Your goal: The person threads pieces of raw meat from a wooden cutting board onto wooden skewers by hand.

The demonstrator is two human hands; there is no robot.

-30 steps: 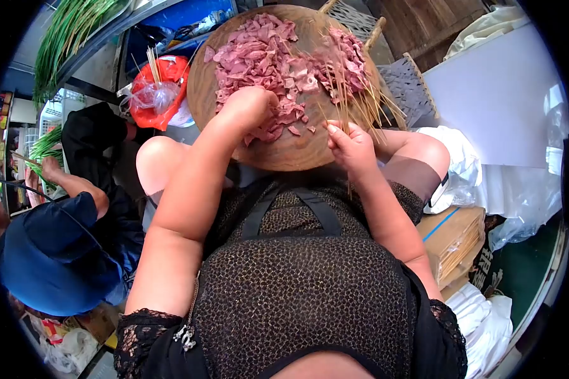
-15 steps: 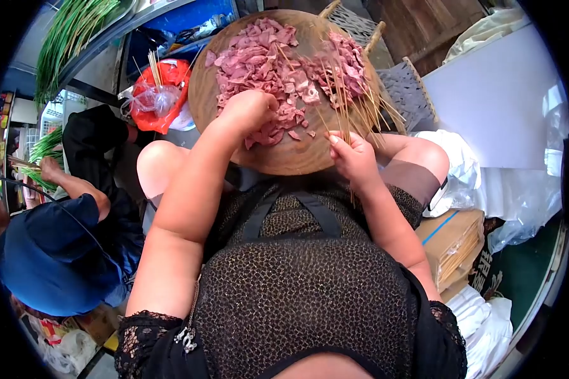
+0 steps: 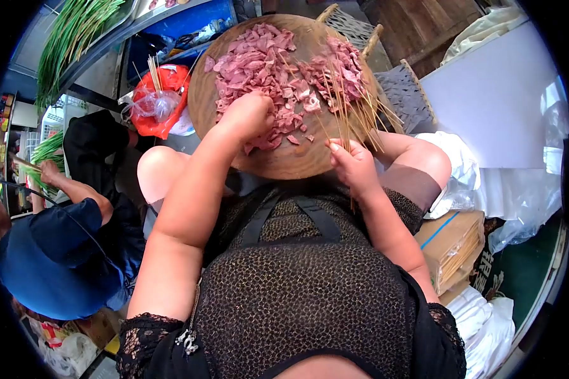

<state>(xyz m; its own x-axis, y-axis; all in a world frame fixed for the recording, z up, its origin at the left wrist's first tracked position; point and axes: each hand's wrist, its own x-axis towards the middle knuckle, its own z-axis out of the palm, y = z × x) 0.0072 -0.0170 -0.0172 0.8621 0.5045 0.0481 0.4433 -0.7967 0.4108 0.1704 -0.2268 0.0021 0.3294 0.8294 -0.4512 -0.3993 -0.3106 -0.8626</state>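
Observation:
A round wooden board [image 3: 291,165] lies across the knees, bearing a large pile of sliced pink meat [image 3: 256,54]. My left hand [image 3: 251,115] is at the lower left part of the pile, its fingers curled down against the meat; whatever is between the fingertips is hidden. Over the board's lower right edge, my right hand [image 3: 353,165] is closed on several thin wooden skewers [image 3: 340,117], which point up and away. More skewers with meat [image 3: 348,63] on their far ends lie at the right side of the board.
Left of the board is a red bag [image 3: 153,123] with upright sticks and clear plastic. A co-worker in blue [image 3: 57,265] sits at the left, near green stalks [image 3: 47,151]. Woven stools [image 3: 408,95] stand behind right; a cardboard box of skewers [image 3: 452,249] is at the right.
The board and surroundings appear slightly lower in view. Both of my hands stay in nearly the same places, with the right one still gripping the skewers.

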